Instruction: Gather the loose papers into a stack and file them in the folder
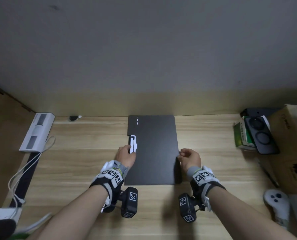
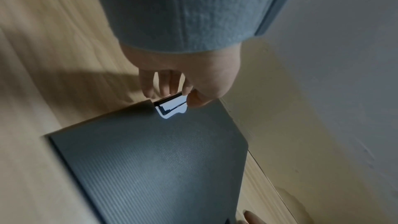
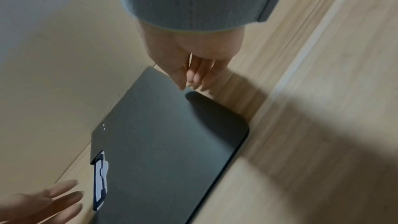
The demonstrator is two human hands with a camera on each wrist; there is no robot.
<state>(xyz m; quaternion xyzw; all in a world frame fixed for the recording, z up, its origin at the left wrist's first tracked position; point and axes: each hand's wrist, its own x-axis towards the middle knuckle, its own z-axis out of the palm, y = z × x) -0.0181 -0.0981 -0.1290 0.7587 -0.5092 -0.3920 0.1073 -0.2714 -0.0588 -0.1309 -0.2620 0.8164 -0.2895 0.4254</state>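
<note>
A closed black folder (image 1: 153,149) (image 2: 150,168) (image 3: 161,142) lies flat on the wooden desk (image 1: 75,170), its far edge against the wall. On its left edge sits a clip with a white window (image 1: 133,142) (image 2: 172,108) (image 3: 100,181). My left hand (image 1: 131,150) (image 2: 186,97) pinches the near end of that clip between thumb and fingers. My right hand (image 1: 180,154) (image 3: 187,83) hovers at the folder's right edge, fingers loosely curled, holding nothing. No loose papers are in sight.
A long white box (image 1: 37,132) and white cables (image 1: 23,170) lie at the left, with a power strip (image 1: 4,215) near the front. At the right are a green box (image 1: 241,135), a dark device (image 1: 260,134), a cardboard box (image 1: 293,144) and a white controller (image 1: 276,205).
</note>
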